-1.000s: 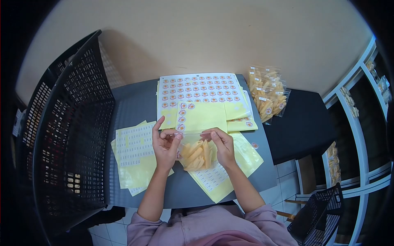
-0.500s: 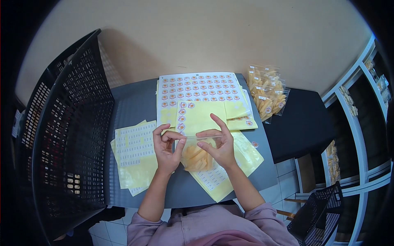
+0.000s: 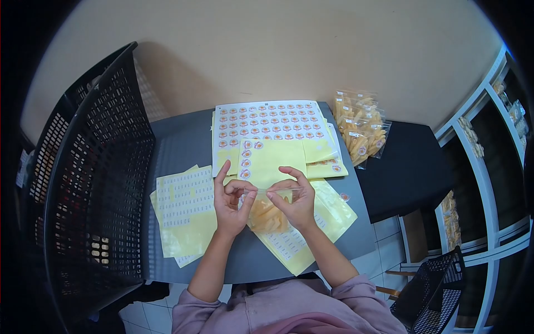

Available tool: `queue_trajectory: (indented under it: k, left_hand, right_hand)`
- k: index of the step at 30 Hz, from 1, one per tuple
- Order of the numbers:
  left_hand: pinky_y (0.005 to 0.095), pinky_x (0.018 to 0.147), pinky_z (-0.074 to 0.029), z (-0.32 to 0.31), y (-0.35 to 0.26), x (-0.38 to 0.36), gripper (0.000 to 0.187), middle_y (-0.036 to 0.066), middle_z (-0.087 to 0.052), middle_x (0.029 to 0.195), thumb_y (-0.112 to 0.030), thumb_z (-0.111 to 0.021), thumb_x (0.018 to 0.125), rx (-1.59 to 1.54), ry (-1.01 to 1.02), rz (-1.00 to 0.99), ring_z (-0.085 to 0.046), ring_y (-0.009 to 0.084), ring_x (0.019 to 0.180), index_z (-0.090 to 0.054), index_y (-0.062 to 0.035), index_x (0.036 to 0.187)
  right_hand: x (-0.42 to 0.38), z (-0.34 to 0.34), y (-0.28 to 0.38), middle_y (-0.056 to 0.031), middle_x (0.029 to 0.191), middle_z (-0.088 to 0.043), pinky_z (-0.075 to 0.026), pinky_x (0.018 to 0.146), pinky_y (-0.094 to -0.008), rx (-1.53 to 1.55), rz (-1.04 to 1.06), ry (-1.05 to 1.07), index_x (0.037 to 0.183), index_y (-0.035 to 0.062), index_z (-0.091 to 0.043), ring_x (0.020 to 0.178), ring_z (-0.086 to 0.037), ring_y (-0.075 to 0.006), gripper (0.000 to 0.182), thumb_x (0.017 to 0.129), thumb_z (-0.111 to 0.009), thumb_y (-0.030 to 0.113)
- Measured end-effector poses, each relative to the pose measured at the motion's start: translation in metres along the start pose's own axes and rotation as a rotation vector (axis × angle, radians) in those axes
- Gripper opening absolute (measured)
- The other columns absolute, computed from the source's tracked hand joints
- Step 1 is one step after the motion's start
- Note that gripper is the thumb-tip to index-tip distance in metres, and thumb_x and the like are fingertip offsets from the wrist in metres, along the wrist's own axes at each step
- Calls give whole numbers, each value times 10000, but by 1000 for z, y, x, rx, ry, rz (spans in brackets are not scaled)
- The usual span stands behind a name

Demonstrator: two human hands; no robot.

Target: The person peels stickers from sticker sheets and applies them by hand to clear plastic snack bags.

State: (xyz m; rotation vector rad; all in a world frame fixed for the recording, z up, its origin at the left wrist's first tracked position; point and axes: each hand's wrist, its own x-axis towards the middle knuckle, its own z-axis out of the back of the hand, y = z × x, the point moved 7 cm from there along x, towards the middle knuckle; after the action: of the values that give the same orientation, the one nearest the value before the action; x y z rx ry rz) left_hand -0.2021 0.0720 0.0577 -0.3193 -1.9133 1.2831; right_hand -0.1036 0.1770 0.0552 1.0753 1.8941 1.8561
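A clear plastic bag (image 3: 268, 216) of pale yellow snack pieces hangs from both hands above the table. My left hand (image 3: 233, 201) pinches the bag's top edge between thumb and index finger, other fingers raised. My right hand (image 3: 295, 201) pinches the same edge close beside it, toward the middle. Behind the hands lies a yellow sticker sheet (image 3: 278, 158) with a few round logo stickers left on its side. Beneath it is a white sheet (image 3: 267, 119) full of round orange logo stickers. Yellow sheets of small labels lie left (image 3: 186, 203) and right (image 3: 292, 250) of the hands.
A tall black perforated crate (image 3: 100, 167) stands at the table's left. Filled snack bags (image 3: 361, 128) are piled at the back right, by a black-covered surface (image 3: 400, 172). A white-framed shelf (image 3: 484, 167) and a smaller black basket (image 3: 431, 292) are at the right.
My right hand's thumb and fingers have closed in on the bag's top edge, nearer the left hand. The left index and thumb still pinch the edge, with another finger raised higher.
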Motion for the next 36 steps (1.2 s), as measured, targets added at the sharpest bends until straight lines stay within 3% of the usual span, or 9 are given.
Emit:
queue_trajectory:
  k: [7,29,36]
  left_hand:
    - [227,737,-404,-6,-2,-4,625,55,-527,812,50,-519,765,50,7,15,-505,96,764,-176,13,1287]
    - [237,752,-404,-10,-11,-3,706,56,-555,785,31,-573,742,53,57,-46,-526,101,781,-149,4,1306]
    - [231,736,-414,-8,-6,-2,729,67,-557,815,40,-573,733,45,60,22,-536,102,766,-129,0,1309]
  right_hand:
    - [-3,0,2,-60,745,-633,-416,765,-249,-16,25,-25,1033,-18,-448,764,-580,-94,423,671,-665,-3]
    - [-5,-3,10,-63,754,-630,-430,755,-242,-101,125,19,1031,-24,-448,761,-585,-102,423,670,-667,8]
    - [-4,-5,13,-53,763,-604,-354,820,-269,-21,156,28,1121,-14,-375,810,-546,-98,499,692,-629,8]
